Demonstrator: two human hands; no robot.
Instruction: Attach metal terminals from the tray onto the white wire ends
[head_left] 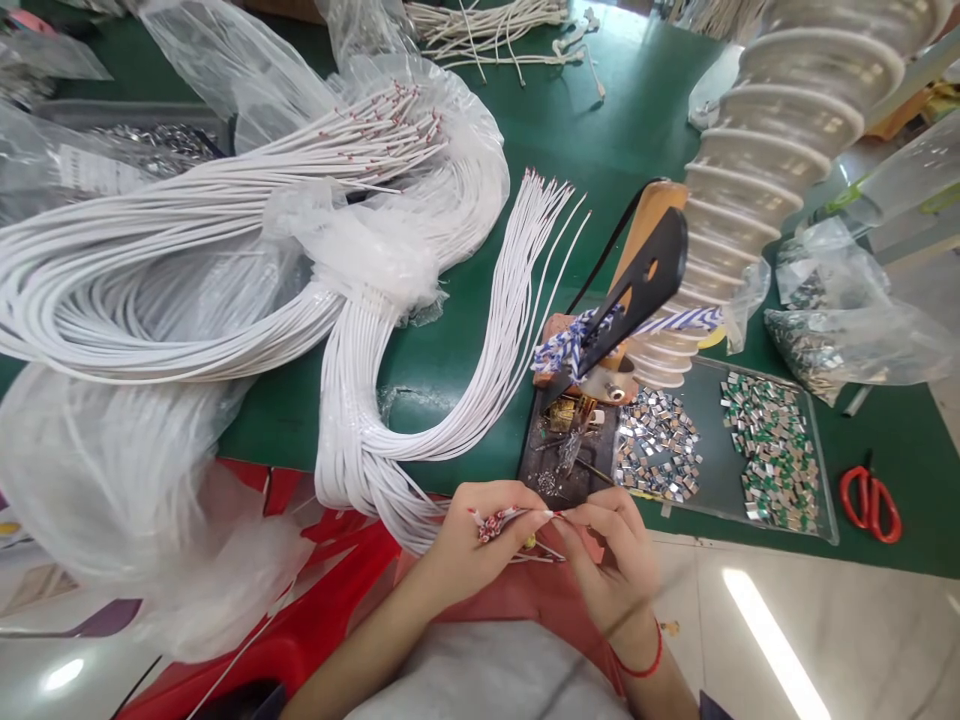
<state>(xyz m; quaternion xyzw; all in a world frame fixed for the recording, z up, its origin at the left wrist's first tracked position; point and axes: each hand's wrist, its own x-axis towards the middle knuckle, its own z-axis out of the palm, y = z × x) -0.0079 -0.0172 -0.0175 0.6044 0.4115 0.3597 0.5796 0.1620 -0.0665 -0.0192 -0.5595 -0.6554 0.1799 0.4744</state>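
Observation:
My left hand (pixel 480 540) holds a small bunch of thin wires (pixel 499 522) with red-and-white marked ends. My right hand (pixel 611 555) pinches the tips of those wires between its fingers, and the two hands nearly meet. Behind them, a long bundle of white insulated wires (pixel 360 440) loops across the green mat (pixel 480 440). Its loose ends fan out towards the far side, and some wires run down close to my left hand. A dark work block (pixel 559 450) with small parts on it sits just beyond my fingers.
A metal-edged tray (pixel 750 450) holds several small metal terminals in two heaps. Red-handled scissors (pixel 870 505) lie to its right. A clear corrugated hose (pixel 780 150) rises at the right. Plastic bags (pixel 127 470) lie at the left, beside a red seat or bin (pixel 322 590).

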